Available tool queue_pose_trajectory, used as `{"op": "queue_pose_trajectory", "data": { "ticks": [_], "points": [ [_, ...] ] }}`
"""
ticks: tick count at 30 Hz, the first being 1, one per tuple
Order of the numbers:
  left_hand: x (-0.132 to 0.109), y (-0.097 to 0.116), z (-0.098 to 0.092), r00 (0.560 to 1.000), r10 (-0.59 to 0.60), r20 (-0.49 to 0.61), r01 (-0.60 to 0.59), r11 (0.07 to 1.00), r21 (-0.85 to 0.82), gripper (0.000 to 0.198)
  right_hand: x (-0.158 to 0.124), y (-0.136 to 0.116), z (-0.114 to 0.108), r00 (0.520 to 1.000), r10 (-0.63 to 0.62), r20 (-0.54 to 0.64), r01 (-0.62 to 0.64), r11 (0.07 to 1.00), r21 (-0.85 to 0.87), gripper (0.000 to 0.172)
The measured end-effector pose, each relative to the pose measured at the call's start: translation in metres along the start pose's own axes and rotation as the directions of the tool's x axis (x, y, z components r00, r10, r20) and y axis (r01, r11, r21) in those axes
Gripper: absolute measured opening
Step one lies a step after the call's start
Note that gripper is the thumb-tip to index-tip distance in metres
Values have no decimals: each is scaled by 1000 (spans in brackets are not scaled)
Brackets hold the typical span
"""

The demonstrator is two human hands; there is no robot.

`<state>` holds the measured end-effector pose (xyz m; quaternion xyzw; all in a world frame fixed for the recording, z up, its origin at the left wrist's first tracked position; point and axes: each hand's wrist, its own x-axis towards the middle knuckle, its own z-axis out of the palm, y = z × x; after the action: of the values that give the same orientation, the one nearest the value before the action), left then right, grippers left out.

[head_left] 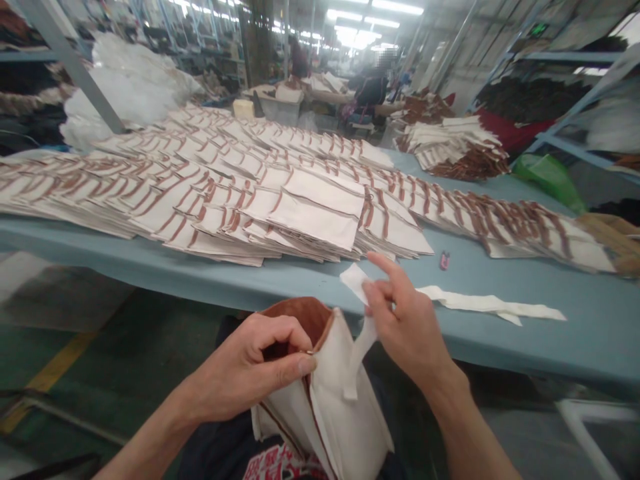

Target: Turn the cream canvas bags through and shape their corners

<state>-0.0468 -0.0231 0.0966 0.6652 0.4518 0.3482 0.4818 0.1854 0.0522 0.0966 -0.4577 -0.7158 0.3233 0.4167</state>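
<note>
A cream fabric pouch (345,413) with a brown lining and brown edging rests on my lap, its mouth partly spread. My left hand (260,370) pinches the rim of the pouch between thumb and fingers, near a small metal-looking bit at the edge. Above its right side, my right hand (407,320) grips a white strip (364,350) between thumb and fingers, with the index finger pointing out. One end of that strip hangs down in front of the pouch, and the other sticks up past the fingers.
On the blue-covered table (310,283) lie long overlapping rows of cream panels (320,207) with brown edges. More white strips (495,305) and a small pink tool (445,260) lie at right. Behind are a stacked pile (455,147), plastic wrapping (130,80) and a person (373,90).
</note>
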Motion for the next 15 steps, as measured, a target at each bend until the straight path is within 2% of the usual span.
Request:
{"op": "queue_pose_trajectory", "data": {
  "ticks": [2, 4, 6, 8, 11, 15],
  "points": [
    [0, -2, -2, 1000, -13, -3, 13, 1000, 5, 24, -1, 3, -3, 999, 42, -9, -41, 998, 49, 35],
    [0, -2, -4, 1000, -19, 6, 19, 1000, 8, 23, -4, 4, -4, 997, 66, 42, -72, 986, 152, 23],
    [1, -2, -5, 999, -5, 39, 6, 1000, -12, 21, -6, 3, -2, 995, 6, 104, -23, 986, 163, 23],
    [1, 0, -6, 997, 21, 77, -18, 999, -44, 19, -9, -1, 3, 975, -128, 182, 107, 987, 123, 27],
    [-1, 2, -7, 992, 51, 115, -46, 998, -46, 18, -13, -6, 13, 897, -294, 331, 260, 955, 142, 33],
    [-4, 3, -10, 992, 66, 112, -70, 997, 33, 24, -14, -8, 24, 773, -353, 527, 267, 935, 234, 39]
  ]
}}
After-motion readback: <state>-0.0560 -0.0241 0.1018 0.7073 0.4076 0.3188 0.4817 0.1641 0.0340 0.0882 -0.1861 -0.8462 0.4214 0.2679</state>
